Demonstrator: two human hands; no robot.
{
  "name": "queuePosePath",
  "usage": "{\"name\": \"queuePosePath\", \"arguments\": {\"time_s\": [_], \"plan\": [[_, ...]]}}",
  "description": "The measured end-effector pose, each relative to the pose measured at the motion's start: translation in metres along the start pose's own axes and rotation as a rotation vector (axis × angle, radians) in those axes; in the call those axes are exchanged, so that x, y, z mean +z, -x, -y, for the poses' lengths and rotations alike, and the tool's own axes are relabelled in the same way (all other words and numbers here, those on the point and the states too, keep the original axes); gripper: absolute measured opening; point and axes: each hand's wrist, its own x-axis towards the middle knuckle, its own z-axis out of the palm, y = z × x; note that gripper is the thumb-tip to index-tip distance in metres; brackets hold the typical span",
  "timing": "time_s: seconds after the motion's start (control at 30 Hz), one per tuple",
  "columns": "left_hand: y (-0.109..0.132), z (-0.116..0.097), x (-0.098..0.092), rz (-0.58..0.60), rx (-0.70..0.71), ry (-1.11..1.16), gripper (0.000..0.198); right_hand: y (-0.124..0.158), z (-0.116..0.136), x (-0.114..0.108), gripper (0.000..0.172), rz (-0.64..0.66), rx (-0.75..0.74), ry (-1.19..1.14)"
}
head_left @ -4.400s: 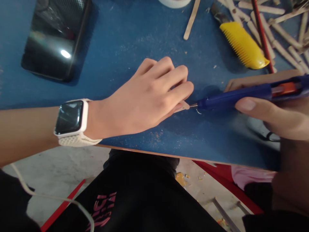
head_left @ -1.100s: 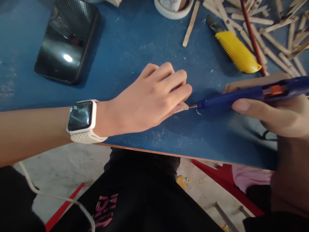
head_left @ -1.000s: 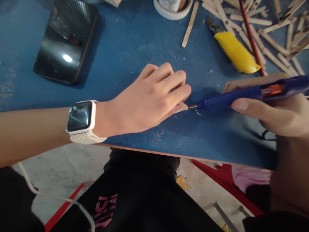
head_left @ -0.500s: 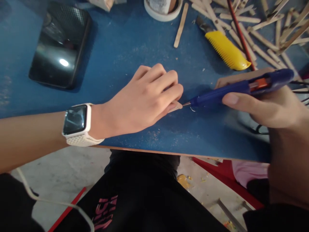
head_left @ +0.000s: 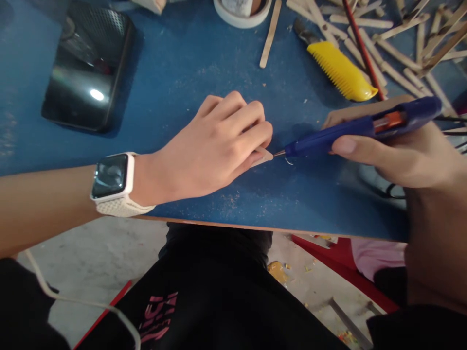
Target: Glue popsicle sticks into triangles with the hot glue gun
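My left hand [head_left: 215, 146], with a white watch on the wrist, lies curled on the blue table near its front edge. Its fingers press a small pale wooden piece [head_left: 264, 156], whose tip sticks out beyond them; the rest is hidden. From the right, my right hand [head_left: 390, 141] is closed around a dark blue pen-shaped tool [head_left: 328, 136] with an orange part in its body. The tool's thin metal tip points left and reaches the end of the wooden piece. A fine pale curl lies just under the tip.
A yellow-handled cutter [head_left: 341, 70] lies behind my right hand, near a red rod and several wooden sticks [head_left: 397, 53]. One stick [head_left: 270, 34] lies apart by a round white dish [head_left: 242, 19]. A glossy black box [head_left: 87, 68] is at the back left.
The whole view has shifted slightly, so the table's things appear a little higher and further left. Both hands keep the same hold, and the tool's tip stays at the wooden piece.
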Motion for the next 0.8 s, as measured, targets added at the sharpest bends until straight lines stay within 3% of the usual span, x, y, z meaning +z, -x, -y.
{"name": "queuePosePath", "arguments": {"time_s": [0.13,0.5,0.8], "plan": [[0.0,0.0,0.0,-0.003,0.006,-0.02,0.018,-0.002,0.006,0.0,0.06,-0.081,-0.117,0.093],[-0.001,-0.001,-0.001,0.04,-0.012,-0.037,0.03,0.003,-0.005,-0.001,0.047,-0.112,-0.141,0.086],[0.0,-0.001,-0.001,0.046,-0.004,-0.067,0.031,0.004,-0.006,0.005,0.062,-0.222,-0.167,0.069]]}}
